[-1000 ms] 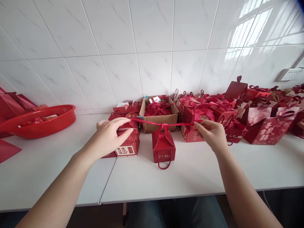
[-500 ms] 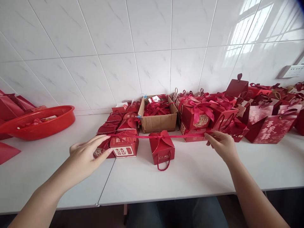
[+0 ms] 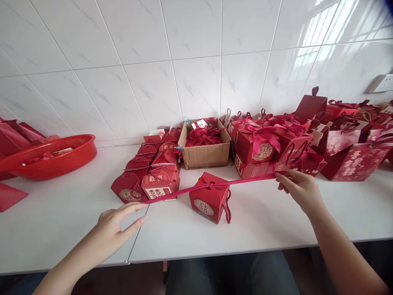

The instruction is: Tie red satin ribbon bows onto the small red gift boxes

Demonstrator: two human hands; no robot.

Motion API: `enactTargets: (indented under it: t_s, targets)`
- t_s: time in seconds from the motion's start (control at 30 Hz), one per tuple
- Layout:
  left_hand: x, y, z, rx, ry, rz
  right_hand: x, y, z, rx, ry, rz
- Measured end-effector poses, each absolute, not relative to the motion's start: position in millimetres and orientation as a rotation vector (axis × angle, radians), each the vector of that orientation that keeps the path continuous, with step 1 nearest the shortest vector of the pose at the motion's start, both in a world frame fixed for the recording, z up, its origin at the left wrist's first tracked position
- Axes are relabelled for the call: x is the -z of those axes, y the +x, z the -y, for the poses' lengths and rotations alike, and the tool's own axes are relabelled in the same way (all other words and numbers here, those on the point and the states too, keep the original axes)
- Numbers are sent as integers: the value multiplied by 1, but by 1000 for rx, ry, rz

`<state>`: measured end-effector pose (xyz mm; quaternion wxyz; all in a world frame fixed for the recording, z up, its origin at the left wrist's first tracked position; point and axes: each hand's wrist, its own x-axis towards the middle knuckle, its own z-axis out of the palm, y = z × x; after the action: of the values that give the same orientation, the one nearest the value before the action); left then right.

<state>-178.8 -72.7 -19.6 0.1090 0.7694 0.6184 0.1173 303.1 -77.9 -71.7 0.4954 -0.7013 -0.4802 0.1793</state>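
A small red gift box [image 3: 205,200] stands at an angle on the white table in front of me, its gold round emblem showing on one side and a twisted cord handle hanging on the other. A red ribbon [image 3: 248,180] passes through the closed top flaps and is stretched out to both sides. Its left end is held at the fingertips of my left hand [image 3: 115,227], whose thumb stands apart below. My right hand [image 3: 299,190] pinches the other end, higher up near the stacked boxes.
Left of the box are rows of red boxes [image 3: 161,180]. Behind it, an open cardboard box [image 3: 205,157] holds loose ribbons. Ribbon-tied boxes [image 3: 260,141] and red gift bags [image 3: 356,162] crowd the right. A red plastic basket [image 3: 73,157] sits at far left against more red packaging.
The gift box has turned so its emblem side faces me and its handle points right. My left hand moved down toward me; my right hand shifted slightly right. The ribbon now slants.
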Motion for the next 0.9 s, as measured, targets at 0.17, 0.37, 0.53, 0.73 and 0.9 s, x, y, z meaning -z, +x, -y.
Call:
enactTargets:
  t_s: [0.17, 0.37, 0.53, 0.73, 0.9]
  targets:
    - [21, -143, 88, -418, 2538, -1838, 61, 278, 88, 59, -1684, 1331]
    - [34, -60, 99, -761, 2387, -1508, 33, 209, 79, -256, -1189, 1793]
    - [49, -21, 71, -899, 2141, -1391, 42, 189, 60, -527, -1136, 1890]
    - [49, -21, 37, -844, 2052, -1203, 49, 192, 80, -471, -1246, 1935]
    - [43, -25, 24, -777, 2185, -965, 43, 191, 91, -449, -1399, 2010]
